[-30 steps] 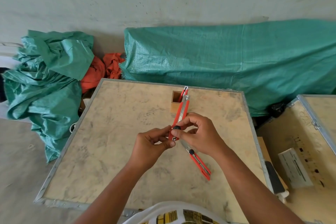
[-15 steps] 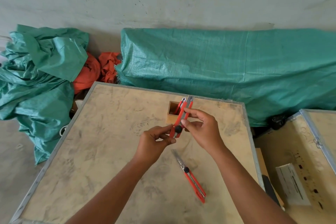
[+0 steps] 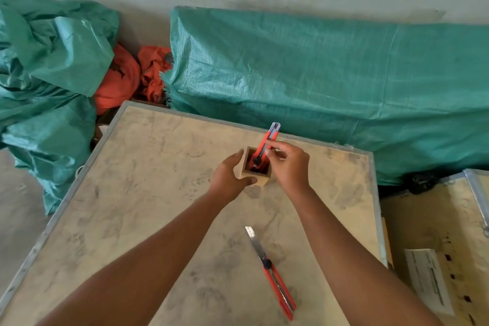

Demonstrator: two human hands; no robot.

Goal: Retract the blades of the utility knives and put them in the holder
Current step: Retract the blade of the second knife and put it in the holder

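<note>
A small square wooden holder (image 3: 262, 179) stands near the far side of the plywood table (image 3: 148, 193). My left hand (image 3: 229, 177) grips the holder's left side. My right hand (image 3: 288, 164) pinches a red utility knife (image 3: 270, 139) whose lower end is down inside the holder, tilted up to the right. Something red and dark lies deeper in the holder; I cannot tell how many knives it is. A second red utility knife (image 3: 277, 283) lies on the table near me, its long silver blade (image 3: 255, 242) extended and pointing away.
Green tarps (image 3: 330, 82) and an orange cloth (image 3: 124, 79) lie against the wall beyond the table. At the right stands another crate (image 3: 434, 222) with a white paper label (image 3: 427, 280) on it. The floor shows at the left.
Both hands moved away from me to the holder. The left hand let go of the knife and took hold of the holder; the right hand lowered the knife's end into it.
</note>
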